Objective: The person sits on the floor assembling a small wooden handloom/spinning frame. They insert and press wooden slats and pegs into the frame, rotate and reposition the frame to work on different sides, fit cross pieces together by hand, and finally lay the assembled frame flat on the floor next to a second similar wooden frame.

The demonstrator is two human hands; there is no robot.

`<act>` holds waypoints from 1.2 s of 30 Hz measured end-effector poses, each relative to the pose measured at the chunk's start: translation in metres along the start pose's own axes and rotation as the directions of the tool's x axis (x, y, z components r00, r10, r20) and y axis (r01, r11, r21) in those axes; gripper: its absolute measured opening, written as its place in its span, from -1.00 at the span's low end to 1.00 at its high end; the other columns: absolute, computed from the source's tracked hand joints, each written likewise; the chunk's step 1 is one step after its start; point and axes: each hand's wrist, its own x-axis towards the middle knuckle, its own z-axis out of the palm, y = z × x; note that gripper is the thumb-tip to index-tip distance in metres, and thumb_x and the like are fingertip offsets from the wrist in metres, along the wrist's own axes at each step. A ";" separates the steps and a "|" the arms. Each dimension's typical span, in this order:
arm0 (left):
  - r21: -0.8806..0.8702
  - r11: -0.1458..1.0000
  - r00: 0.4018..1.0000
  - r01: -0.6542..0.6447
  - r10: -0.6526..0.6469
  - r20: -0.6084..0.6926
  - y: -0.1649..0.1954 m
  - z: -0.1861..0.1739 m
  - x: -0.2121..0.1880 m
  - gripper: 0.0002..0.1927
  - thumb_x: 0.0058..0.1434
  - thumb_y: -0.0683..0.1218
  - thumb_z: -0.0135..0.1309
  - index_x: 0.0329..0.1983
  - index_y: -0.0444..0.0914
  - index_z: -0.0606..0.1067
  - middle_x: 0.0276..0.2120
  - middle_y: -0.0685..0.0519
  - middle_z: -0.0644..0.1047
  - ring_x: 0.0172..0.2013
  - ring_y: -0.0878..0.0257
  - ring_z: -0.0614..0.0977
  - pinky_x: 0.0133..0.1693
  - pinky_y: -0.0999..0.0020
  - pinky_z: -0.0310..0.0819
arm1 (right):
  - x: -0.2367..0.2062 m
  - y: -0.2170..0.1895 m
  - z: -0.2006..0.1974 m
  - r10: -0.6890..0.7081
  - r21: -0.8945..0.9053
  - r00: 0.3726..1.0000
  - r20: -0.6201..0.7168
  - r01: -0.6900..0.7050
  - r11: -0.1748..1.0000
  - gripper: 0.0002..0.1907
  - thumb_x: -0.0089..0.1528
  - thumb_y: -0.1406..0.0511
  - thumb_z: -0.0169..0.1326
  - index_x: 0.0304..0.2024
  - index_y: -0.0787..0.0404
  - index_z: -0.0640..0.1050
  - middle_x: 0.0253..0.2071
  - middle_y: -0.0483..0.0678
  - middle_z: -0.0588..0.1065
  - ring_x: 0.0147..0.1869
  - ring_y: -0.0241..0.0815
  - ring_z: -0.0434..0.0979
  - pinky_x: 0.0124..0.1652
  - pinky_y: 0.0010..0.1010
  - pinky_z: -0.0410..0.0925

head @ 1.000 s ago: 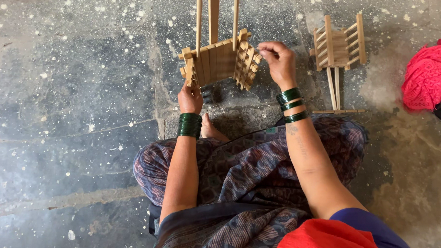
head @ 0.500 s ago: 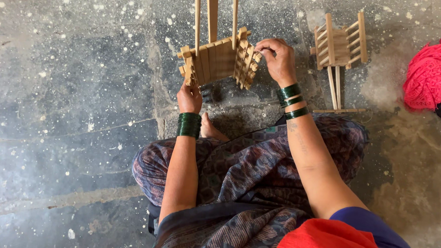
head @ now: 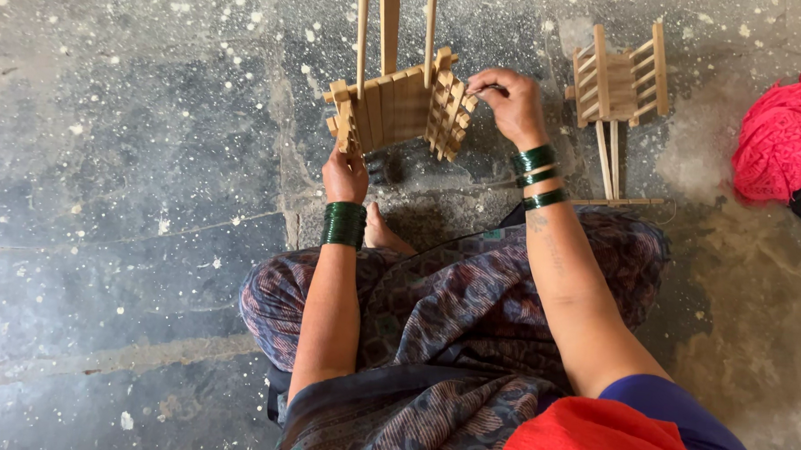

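Right hand [head: 511, 103] drawn in closer against the slatted end of the wooden frame [head: 396, 109] than a second ago, fingers now curled and pinched around something thin and dark, too small to tell; left hand [head: 345, 172] unchanged, clamped on the frame's lower left corner. Nearest, crossed legs in patterned purple cloth [head: 469, 307], an orange and blue sleeve at the bottom edge, a bare foot [head: 384, 233] poking out between the forearms. Green bangles [head: 344, 223] stacked on the left wrist, three more on the right [head: 535, 175]. Just beyond the knees, the frame itself, held tilted off the floor between both hands, long sticks running up from it out of view. Seemingly in the middle of fastening or binding the short slats at the frame's right end; next move likely calls for a steady grip from the left while the right works along the slats without knocking them askew. Further right, a second, similar wooden frame [head: 620, 80] lying on the floor, apart from the hands, its sticks pointing back towards the knee. At the far right edge, a heap of pink cloth [head: 781, 141]. Underneath everything, a rough grey stone floor [head: 137, 154], speckled white, with seams between slabs; no walls or furniture visible.
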 end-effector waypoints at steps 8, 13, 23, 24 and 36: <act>-0.034 0.999 1.000 -0.015 0.015 0.006 -0.009 0.005 0.002 -0.61 0.18 -0.23 0.03 0.10 -0.27 0.47 -0.45 -0.19 0.59 -0.39 -0.13 0.66 -0.34 0.09 0.52 | -0.013 0.003 0.003 0.053 0.075 0.992 -0.114 -0.045 0.996 -0.85 0.33 0.47 0.13 -0.19 0.12 0.64 -0.17 -0.11 0.64 -0.17 -0.34 0.58 -0.19 -0.56 0.49; -0.019 1.000 1.000 -0.011 0.011 -0.005 -0.017 0.009 0.002 -0.71 0.24 -0.21 0.05 0.04 -0.25 0.50 -0.44 -0.18 0.58 -0.39 -0.10 0.66 -0.32 0.14 0.52 | -0.030 0.008 0.002 0.127 -0.021 0.967 -0.219 -0.135 0.991 -0.84 0.30 0.46 0.12 -0.20 0.11 0.65 -0.19 -0.14 0.65 -0.21 -0.41 0.59 -0.23 -0.63 0.47; -0.005 1.000 1.000 0.015 -0.015 -0.009 -0.019 0.011 0.002 -0.59 0.20 -0.22 0.01 0.15 -0.24 0.46 -0.41 -0.18 0.61 -0.39 -0.02 0.69 -0.31 0.17 0.53 | -0.059 0.015 0.025 0.396 0.250 0.912 -0.112 -0.359 0.899 -0.86 0.27 0.41 0.13 -0.16 0.09 0.62 -0.19 -0.14 0.63 -0.23 -0.44 0.58 -0.26 -0.64 0.51; -0.010 1.000 1.000 0.030 -0.030 -0.002 -0.020 0.011 0.001 -0.60 0.21 -0.22 0.02 0.14 -0.24 0.47 -0.41 -0.17 0.62 -0.39 -0.01 0.69 -0.31 0.17 0.54 | -0.061 0.016 0.025 0.405 0.262 0.904 -0.133 -0.362 0.894 -0.85 0.26 0.41 0.12 -0.15 0.09 0.61 -0.18 -0.15 0.63 -0.21 -0.45 0.60 -0.26 -0.64 0.51; -0.041 0.999 1.000 0.001 -0.002 -0.017 -0.001 0.002 0.001 -0.68 0.24 -0.21 0.04 0.07 -0.26 0.48 -0.46 -0.18 0.58 -0.45 -0.07 0.65 -0.36 0.17 0.50 | -0.071 0.012 0.042 0.283 0.184 0.942 -0.178 -0.251 0.950 -0.91 0.26 0.47 0.14 -0.20 0.25 0.52 -0.23 -0.08 0.61 -0.25 -0.37 0.58 -0.27 -0.57 0.47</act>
